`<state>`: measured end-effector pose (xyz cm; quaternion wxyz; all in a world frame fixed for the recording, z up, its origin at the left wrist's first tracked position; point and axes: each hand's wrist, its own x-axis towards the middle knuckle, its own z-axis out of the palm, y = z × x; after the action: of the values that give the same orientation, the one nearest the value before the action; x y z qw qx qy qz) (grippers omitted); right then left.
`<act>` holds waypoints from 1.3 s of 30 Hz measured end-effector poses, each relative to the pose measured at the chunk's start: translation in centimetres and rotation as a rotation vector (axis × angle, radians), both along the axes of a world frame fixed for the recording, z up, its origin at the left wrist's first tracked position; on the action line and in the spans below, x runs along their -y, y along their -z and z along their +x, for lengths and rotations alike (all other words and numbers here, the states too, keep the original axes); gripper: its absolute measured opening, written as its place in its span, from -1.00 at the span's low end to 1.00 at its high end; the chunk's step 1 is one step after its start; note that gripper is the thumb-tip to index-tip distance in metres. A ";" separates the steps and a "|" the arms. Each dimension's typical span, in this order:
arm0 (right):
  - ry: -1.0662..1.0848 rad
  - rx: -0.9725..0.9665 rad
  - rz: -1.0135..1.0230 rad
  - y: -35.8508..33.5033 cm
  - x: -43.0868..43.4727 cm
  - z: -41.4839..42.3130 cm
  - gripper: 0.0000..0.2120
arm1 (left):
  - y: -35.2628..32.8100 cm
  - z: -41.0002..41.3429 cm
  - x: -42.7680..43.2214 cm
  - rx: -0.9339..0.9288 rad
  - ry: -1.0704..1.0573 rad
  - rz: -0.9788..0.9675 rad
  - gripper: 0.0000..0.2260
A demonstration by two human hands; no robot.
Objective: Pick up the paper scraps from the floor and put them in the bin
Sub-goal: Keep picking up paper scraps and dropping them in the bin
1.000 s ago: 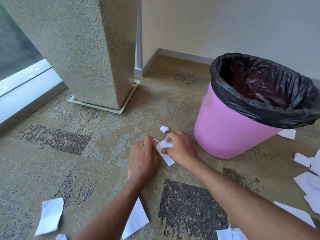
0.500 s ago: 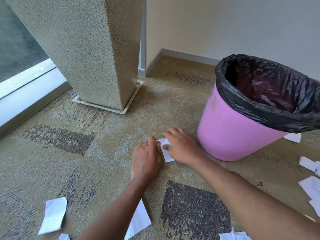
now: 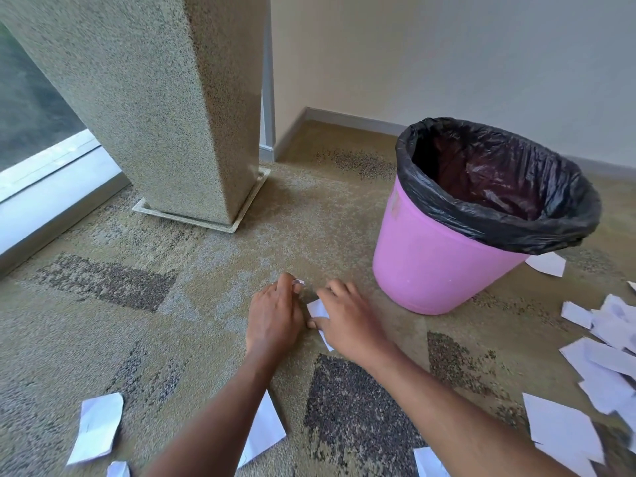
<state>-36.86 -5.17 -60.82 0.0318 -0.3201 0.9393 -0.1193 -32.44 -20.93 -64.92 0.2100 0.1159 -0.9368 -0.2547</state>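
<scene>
At far left I see a window strip, then a speckled stone pillar (image 3: pixel 165 108) standing on mottled tan carpet floor (image 3: pixel 103 321). White paper scraps (image 3: pixel 98 426) lie near left. My left hand (image 3: pixel 273 320) rests knuckles-up, fingers curled on a tiny scrap (image 3: pixel 298 282). My right hand (image 3: pixel 347 321) presses a white scrap (image 3: pixel 318 309) to the floor, fingers bent over it. Right stands the pink plastic bin (image 3: pixel 437 266) with a black liner, more scraps (image 3: pixel 605 359) beyond.

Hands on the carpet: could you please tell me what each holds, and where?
Left hand pinches a tiny scrap at its fingertips; right hand covers a white scrap, grip unclear.
</scene>
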 end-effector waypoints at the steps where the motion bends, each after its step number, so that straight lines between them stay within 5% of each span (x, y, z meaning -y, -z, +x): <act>1: 0.013 -0.027 -0.019 0.3 0.0 0.6 -0.59 | 0.0 0.0 0.0 -0.001 0.007 0.005 -0.88; 4: 0.032 -0.094 -0.014 0.6 0.1 2.2 -0.73 | -0.2 0.1 0.1 -0.007 -0.023 0.055 -0.90; 10: 0.019 -0.071 -0.017 -0.1 -0.7 2.8 -0.60 | -0.5 0.3 0.1 0.121 -0.048 0.194 -0.95; 14: 0.218 0.157 -0.242 -1.4 -2.0 2.1 -0.52 | -2.8 0.0 0.3 0.298 -0.107 0.590 -0.86; 17: 0.277 0.199 -0.452 -3.7 -2.4 2.2 -0.53 | -6.0 0.6 -1.1 0.233 -0.088 1.026 -0.83; 20: 0.265 0.112 -0.675 -7.2 -2.1 2.6 -0.64 | -10.2 1.4 -3.6 0.137 -0.034 1.218 -0.79; 30: 0.360 -0.167 -1.185 -24.6 -4.1 0.6 -0.67 | -29.0 -0.4 -13.1 -0.186 0.235 1.419 -0.82; 39: 0.743 0.445 -1.452 -29.5 -11.0 -6.2 -0.85 | -35.1 -4.8 -17.3 0.237 0.374 1.883 -0.33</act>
<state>-43.03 5.84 -31.34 -0.0389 0.0996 0.6454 -0.7563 -37.26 -3.63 -29.86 -0.1086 0.1105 -0.3675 -0.9170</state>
